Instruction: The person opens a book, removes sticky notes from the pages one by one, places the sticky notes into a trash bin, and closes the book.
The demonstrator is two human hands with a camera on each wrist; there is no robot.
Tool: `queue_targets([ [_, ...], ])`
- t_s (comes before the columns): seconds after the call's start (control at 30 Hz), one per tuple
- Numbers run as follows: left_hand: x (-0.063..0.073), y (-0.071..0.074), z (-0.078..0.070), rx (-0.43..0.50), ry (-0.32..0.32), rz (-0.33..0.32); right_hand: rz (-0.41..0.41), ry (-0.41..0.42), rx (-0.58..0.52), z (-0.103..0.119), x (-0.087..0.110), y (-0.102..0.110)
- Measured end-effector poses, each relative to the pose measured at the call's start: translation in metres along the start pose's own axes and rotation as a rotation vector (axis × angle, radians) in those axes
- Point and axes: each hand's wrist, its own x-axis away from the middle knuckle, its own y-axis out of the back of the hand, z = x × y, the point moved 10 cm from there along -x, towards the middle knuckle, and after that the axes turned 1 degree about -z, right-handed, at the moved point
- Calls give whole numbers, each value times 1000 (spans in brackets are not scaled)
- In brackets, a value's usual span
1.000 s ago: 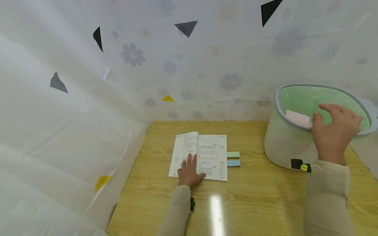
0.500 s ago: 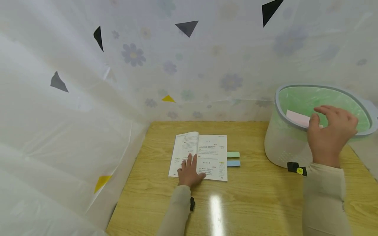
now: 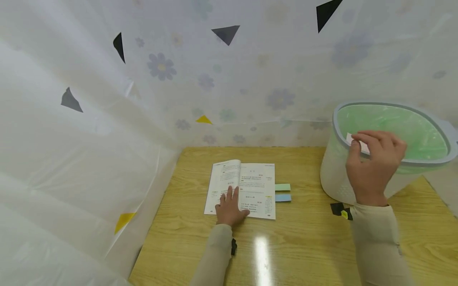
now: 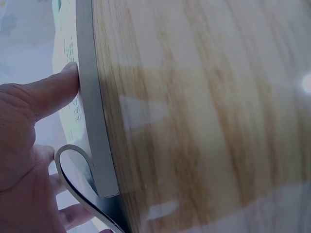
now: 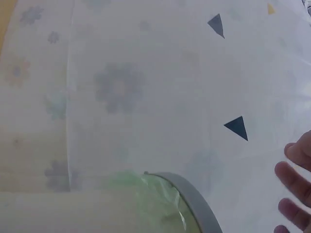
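Note:
An open book lies on the table, with green and blue tabs sticking out at its right side. My left hand rests on its lower part with fingers spread. In the left wrist view the thumb lies at the edge of the book's thick page block, and a curled part bends below it. My right hand hovers at the near rim of a bin, its fingers loosely bent. Behind the fingertips, a pale pink piece of paper is partly hidden. No object shows between the right fingers.
The bin's grey rim holds a green plastic liner. A pale flowered sheet hangs behind the wooden table, and plain sheeting borders its left side.
My right hand has moved left along the bin's rim, its thumb and fingers drawing closer together, and now covers part of the pink paper. The left hand and the book have stayed still.

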Motion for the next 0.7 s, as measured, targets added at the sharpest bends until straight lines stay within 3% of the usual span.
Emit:
queue_targets([
  [0.13, 1, 0, -1, 2, 0, 4, -1, 71, -115, 22, 14, -8],
  [0.23, 0, 1, -2, 3, 3, 4, 72, 133, -171, 29, 27, -20],
  [0.37, 0, 1, -3, 6, 16, -19, 291, 202, -185, 25, 54, -48],
  [0.53, 1, 2, -2, -1, 32, -71, 590, 252, -137, 8, 105, -88],
  [0.7, 2, 5, -3, -1, 30, -93, 815, 167, -63, -14, 158, -121],
])
